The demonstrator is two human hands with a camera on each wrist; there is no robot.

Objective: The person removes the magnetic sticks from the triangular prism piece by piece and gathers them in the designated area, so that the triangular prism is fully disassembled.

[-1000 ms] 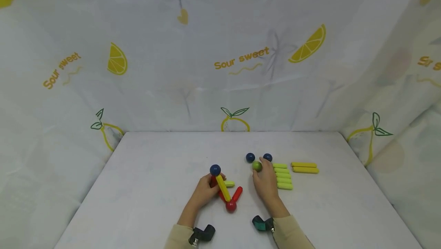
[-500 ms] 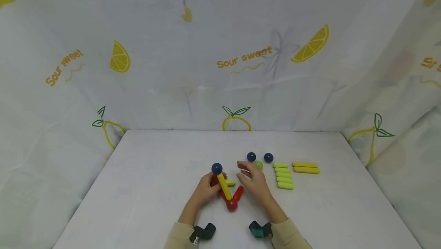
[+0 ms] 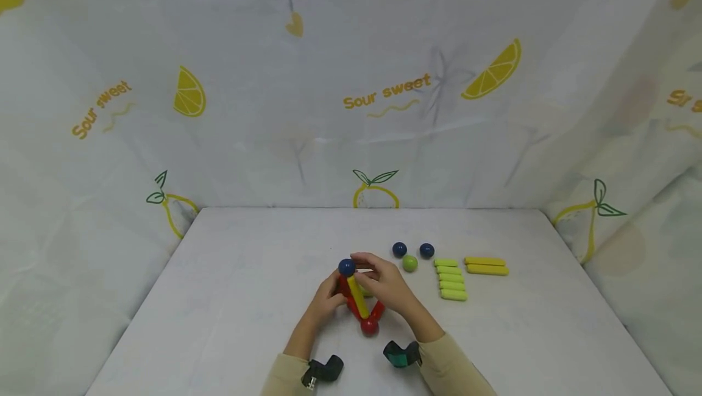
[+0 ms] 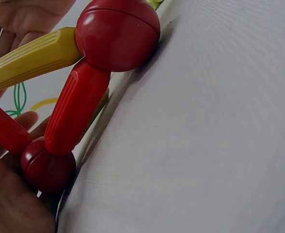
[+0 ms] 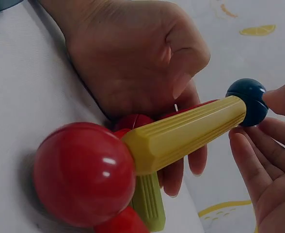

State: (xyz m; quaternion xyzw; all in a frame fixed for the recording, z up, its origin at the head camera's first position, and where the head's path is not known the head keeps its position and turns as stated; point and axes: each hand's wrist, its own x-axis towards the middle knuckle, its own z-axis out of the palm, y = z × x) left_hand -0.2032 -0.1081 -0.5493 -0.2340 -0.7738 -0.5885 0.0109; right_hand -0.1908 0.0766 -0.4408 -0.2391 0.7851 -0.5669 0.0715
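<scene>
A stick-and-ball shape sits near the middle of the table, on the near side, between two hands. It has a shiny red ball at its near end, and a yellow stick with thin lines cut in it leans up from there to a dark blue ball on top. Two red sticks spread from the near ball, and the left one runs to a second red ball, where a leaning red stick goes up. A short green stick lies by it. The left hand has its thumb and fingers bent round the leaning red stick. The right hand pinches the blue ball. The table is white. Far right of the shape are two loose blue balls, a green ball, five green sticks and two yellow sticks. A pale cloth with lemons and "Sour sweet" on it hangs behind. Half a second ago, the right hand was off to the right, touching nothing and hiding part of the green ball; now that ball shows whole.
</scene>
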